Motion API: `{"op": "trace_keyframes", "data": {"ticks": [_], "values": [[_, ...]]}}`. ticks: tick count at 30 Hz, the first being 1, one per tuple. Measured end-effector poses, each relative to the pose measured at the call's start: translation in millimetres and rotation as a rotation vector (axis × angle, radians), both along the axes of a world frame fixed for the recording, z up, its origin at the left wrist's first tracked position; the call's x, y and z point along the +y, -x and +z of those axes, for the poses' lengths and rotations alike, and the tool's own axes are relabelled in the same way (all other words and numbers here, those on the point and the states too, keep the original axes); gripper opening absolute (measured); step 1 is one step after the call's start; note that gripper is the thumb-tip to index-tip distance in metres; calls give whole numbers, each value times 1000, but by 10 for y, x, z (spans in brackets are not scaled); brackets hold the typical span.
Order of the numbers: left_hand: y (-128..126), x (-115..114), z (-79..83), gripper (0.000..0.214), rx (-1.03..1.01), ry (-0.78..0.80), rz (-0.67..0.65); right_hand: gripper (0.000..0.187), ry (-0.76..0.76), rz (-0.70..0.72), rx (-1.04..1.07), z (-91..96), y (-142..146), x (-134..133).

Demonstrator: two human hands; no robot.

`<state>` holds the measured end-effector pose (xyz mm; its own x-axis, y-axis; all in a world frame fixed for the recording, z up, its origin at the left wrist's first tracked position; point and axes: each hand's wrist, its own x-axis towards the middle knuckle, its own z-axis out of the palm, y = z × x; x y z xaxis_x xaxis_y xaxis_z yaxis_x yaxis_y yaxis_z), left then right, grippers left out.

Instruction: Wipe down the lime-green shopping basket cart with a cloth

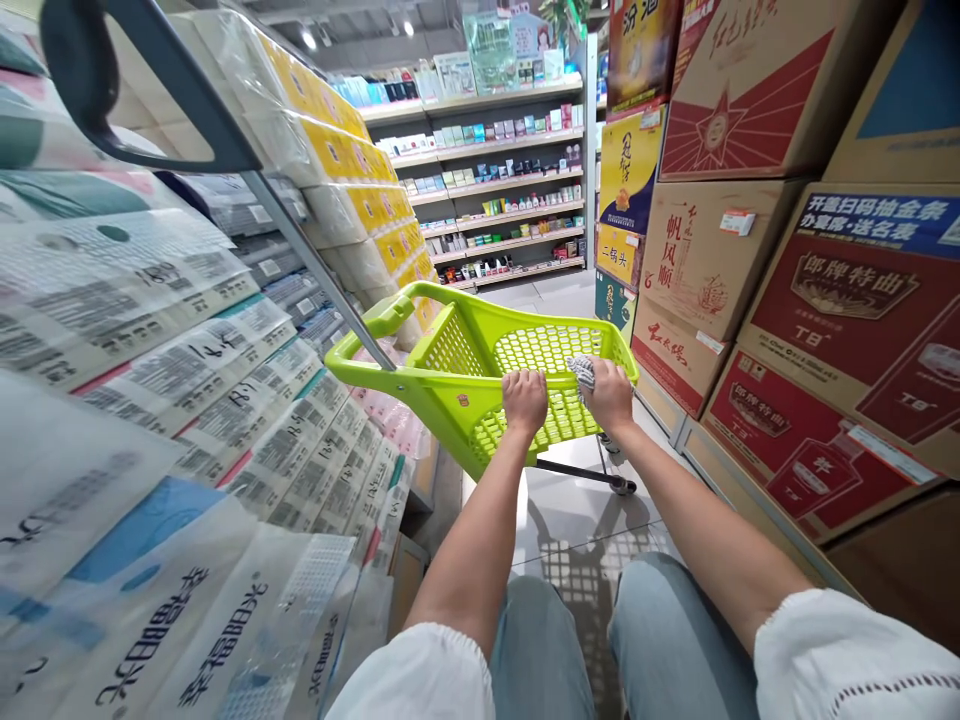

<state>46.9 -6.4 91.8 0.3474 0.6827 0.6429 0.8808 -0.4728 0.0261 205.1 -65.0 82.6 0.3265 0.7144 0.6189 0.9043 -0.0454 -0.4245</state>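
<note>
A lime-green plastic shopping cart (431, 390) stands in the aisle in front of my knees, turned sideways to me. My left hand (526, 402) is closed over the near rim of its basket, knuckles up. In my right hand (610, 396) is a bunched grey-and-white cloth (580, 372), pressed against the same rim near the basket's right corner. The right fingertips are partly hidden by the cloth and the rim. Through the perforated walls, no goods show in the part of the basket I can see. The cart's grey handle (187, 150) rises at upper left.
Wrapped paper packs (247, 370) are stacked along the left, with yellow-and-white packs (352, 170) behind them. Liquor cartons (832, 300) are piled on a low ledge at the right. Shelves of small boxed goods (502, 180) stand at the back. A cart wheel (622, 486) rests on the tiled floor.
</note>
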Motion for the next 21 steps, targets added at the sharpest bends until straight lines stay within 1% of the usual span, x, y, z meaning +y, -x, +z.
{"op": "trace_keyframes", "data": {"ticks": [2, 4, 7, 10, 12, 14, 15, 17, 19, 21], "values": [[-46, -51, 0, 36, -5, 17, 11, 41, -4, -1, 23, 36, 149, 52], [-78, -103, 12, 29, 5, 46, 0, 38, -13, 42, 42, 92, 337, 120], [-72, -160, 70, 17, 70, 87, -72, 38, -21, 77, 76, 158, 519, 173], [45, -165, 203, 20, 147, 119, -176, 40, 12, 121, 36, 171, 487, 129], [201, -137, 333, 27, 187, 117, -213, 40, 31, 167, -12, 165, 394, 76], [402, -97, 471, 34, 225, 81, -181, 41, 32, 173, -30, 158, 301, 33], [503, -77, 532, 37, 236, 65, -139, 40, 30, 160, -29, 155, 264, 20], [666, -47, 613, 42, 268, 48, -73, 40, 30, 122, -14, 152, 218, 10], [740, -34, 631, 43, 305, 36, -70, 40, 28, 83, 12, 154, 222, 17], [727, -34, 601, 42, 290, 25, -49, 39, 22, 65, 42, 173, 291, 37]]}}
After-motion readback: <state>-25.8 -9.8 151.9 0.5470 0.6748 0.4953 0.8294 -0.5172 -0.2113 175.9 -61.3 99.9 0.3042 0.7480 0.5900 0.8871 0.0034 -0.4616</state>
